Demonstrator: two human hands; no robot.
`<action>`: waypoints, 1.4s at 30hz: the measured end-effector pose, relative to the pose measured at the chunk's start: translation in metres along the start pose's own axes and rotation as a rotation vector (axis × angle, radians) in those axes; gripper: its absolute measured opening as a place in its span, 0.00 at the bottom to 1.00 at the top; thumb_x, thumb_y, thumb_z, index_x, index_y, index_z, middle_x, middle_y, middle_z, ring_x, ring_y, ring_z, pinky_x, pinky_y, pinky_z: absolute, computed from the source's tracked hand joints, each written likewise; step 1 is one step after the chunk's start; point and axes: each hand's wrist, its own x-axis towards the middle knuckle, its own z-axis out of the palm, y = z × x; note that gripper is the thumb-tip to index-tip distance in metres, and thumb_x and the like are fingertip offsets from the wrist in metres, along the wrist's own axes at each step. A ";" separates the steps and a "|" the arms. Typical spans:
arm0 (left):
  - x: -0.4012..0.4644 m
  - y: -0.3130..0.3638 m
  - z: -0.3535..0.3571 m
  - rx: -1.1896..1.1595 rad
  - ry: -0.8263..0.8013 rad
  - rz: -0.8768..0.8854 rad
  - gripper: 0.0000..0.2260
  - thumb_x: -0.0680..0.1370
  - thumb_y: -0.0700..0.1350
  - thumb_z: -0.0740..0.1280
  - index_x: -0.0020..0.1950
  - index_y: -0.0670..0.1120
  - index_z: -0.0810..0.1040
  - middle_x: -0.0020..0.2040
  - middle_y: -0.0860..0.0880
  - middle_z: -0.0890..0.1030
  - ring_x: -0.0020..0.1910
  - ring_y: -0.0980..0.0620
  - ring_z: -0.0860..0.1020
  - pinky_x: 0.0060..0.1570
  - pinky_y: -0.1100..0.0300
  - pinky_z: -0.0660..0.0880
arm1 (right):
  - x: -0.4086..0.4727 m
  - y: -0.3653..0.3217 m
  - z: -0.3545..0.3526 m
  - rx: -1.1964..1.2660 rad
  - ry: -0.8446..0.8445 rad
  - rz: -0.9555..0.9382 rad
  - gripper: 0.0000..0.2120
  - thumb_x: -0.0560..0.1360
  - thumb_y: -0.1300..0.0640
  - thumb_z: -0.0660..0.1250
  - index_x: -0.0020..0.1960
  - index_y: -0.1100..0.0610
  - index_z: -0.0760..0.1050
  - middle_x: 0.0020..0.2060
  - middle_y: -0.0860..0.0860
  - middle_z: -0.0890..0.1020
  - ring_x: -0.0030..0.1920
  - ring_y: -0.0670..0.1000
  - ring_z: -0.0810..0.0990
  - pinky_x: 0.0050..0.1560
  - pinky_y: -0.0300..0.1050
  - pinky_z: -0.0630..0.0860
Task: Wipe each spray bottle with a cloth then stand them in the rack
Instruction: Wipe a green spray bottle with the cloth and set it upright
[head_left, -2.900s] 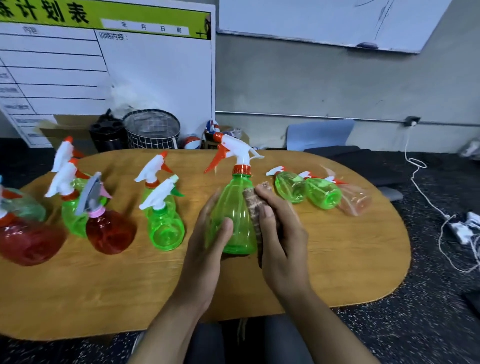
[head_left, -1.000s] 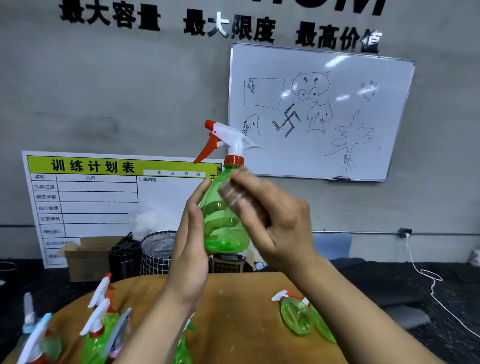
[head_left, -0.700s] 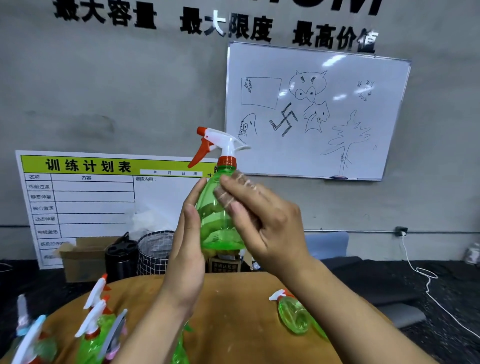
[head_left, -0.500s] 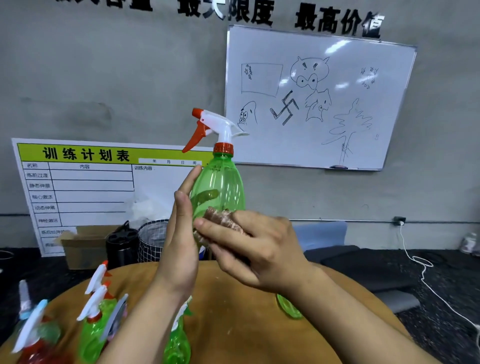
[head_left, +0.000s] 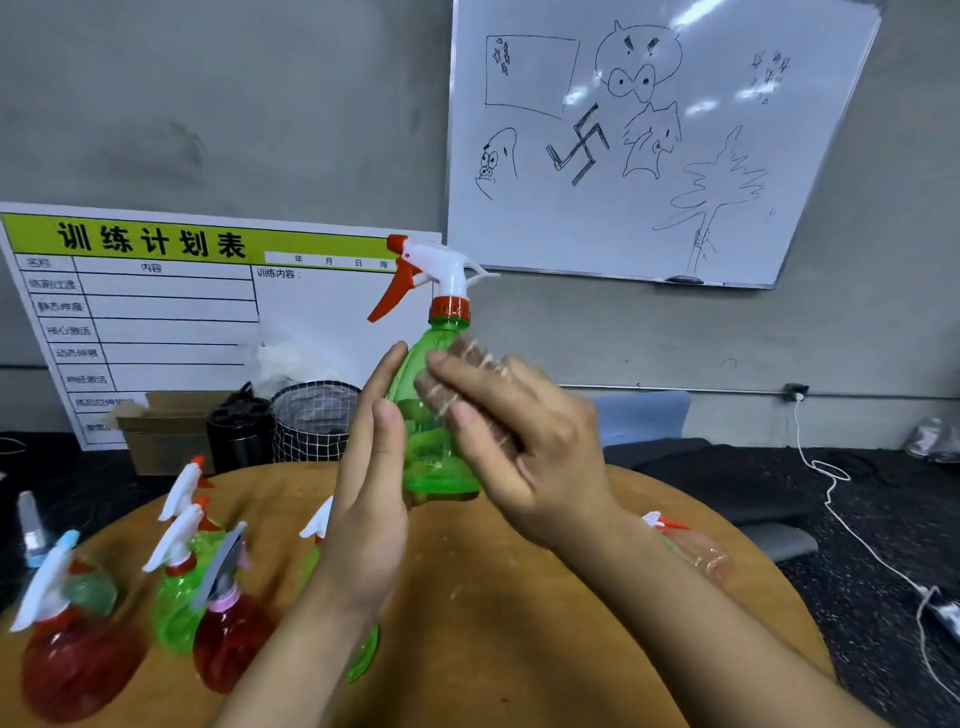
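My left hand (head_left: 371, 499) holds a green spray bottle (head_left: 434, 415) upright in the air above the table, thumb on its front and fingers along its left side. The bottle has a white head with an orange trigger (head_left: 397, 288) pointing left. My right hand (head_left: 524, 441) grips a brownish cloth (head_left: 470, 356), blurred by motion, and presses it against the bottle's upper right side. More spray bottles stand at the left: a red one (head_left: 67, 670), a green one (head_left: 174, 608), and a red one with a grey trigger (head_left: 231, 634). A pale pink bottle (head_left: 701, 556) lies at the right.
The round wooden table (head_left: 493, 623) fills the lower view. Behind its far edge stand a wire basket (head_left: 314, 421), a black container (head_left: 239, 436) and a cardboard box (head_left: 156, 436). A white cable (head_left: 852, 535) runs across the dark floor at the right.
My right hand has slid the cloth up from the bottle's lower body to its shoulder near the neck. My left hand keeps the bottle raised.
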 end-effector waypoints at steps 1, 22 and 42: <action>-0.001 -0.003 -0.002 -0.006 0.008 -0.017 0.32 0.76 0.75 0.65 0.78 0.66 0.71 0.80 0.52 0.73 0.80 0.44 0.69 0.79 0.34 0.62 | -0.007 0.000 0.001 -0.044 -0.028 -0.046 0.15 0.83 0.52 0.65 0.67 0.51 0.83 0.46 0.51 0.82 0.41 0.51 0.81 0.39 0.45 0.77; -0.014 -0.013 0.000 -0.078 -0.039 -0.152 0.24 0.82 0.51 0.60 0.79 0.58 0.71 0.72 0.51 0.81 0.72 0.49 0.79 0.71 0.41 0.73 | -0.032 0.007 0.013 0.248 0.091 0.319 0.15 0.84 0.53 0.62 0.70 0.51 0.77 0.63 0.44 0.82 0.65 0.44 0.80 0.65 0.37 0.73; -0.050 -0.066 -0.030 0.048 0.042 -0.225 0.20 0.85 0.58 0.56 0.77 0.67 0.72 0.78 0.50 0.75 0.78 0.44 0.72 0.79 0.35 0.64 | -0.102 -0.002 0.020 -0.110 -0.209 -0.002 0.16 0.85 0.48 0.63 0.69 0.49 0.81 0.45 0.47 0.70 0.38 0.46 0.70 0.38 0.36 0.61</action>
